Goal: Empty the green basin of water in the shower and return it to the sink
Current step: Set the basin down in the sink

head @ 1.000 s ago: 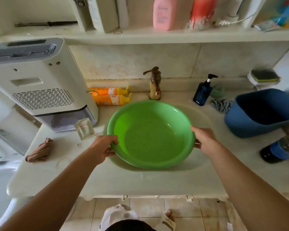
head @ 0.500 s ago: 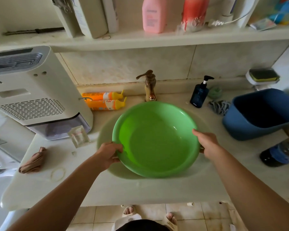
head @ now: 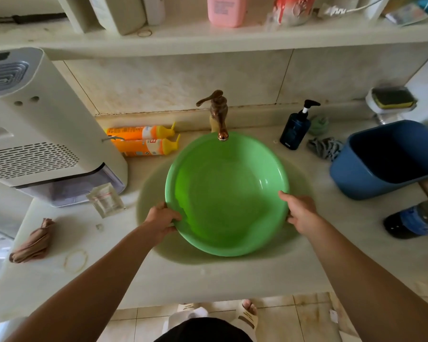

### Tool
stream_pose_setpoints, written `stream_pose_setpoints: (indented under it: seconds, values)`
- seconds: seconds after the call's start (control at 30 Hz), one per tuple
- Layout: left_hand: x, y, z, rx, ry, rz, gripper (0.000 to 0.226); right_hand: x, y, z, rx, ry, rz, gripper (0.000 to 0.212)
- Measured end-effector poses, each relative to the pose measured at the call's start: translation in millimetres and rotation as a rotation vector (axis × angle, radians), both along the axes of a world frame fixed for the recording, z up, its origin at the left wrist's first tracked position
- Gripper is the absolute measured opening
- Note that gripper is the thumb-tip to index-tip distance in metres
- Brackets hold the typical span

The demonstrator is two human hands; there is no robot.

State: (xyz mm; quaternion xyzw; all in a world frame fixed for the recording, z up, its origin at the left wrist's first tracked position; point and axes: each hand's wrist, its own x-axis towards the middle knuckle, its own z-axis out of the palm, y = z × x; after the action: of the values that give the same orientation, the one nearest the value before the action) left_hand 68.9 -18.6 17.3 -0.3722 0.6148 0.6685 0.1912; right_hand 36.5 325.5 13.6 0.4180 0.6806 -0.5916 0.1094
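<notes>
The round green basin (head: 226,193) sits over the sink bowl (head: 148,191) in the pale counter, its far rim just under the bronze tap (head: 218,114). Its inside looks smooth and I see no water in it. My left hand (head: 162,218) grips the near-left rim, thumb over the edge. My right hand (head: 298,208) grips the near-right rim the same way.
A white appliance (head: 40,134) stands at the left, two orange bottles (head: 141,141) lying beside it. A dark blue pump bottle (head: 295,128), a grey cloth (head: 324,146) and a tilted blue bin (head: 386,159) are on the right. A shelf (head: 208,38) with bottles hangs above.
The basin has moved away from me and down toward the tap, into the sink bowl. Both hands stayed on its rim.
</notes>
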Motion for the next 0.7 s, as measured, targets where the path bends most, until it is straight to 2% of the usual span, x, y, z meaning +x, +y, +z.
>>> stream_pose_setpoints:
  seconds: [0.17,0.47,0.7]
  values:
    - [-4,-5,-13,-0.009,-0.032,-0.002,0.047,-6,-2,-14,-0.018,-0.046,0.028,0.045]
    - [-4,-6,-36,-0.116,-0.096,-0.049,0.045,-11,1,-38,-0.045,-0.144,0.101,0.055]
    - [-11,-16,-38,-0.051,-0.108,0.003,0.051,-18,2,-35,-0.058,-0.118,0.123,0.067]
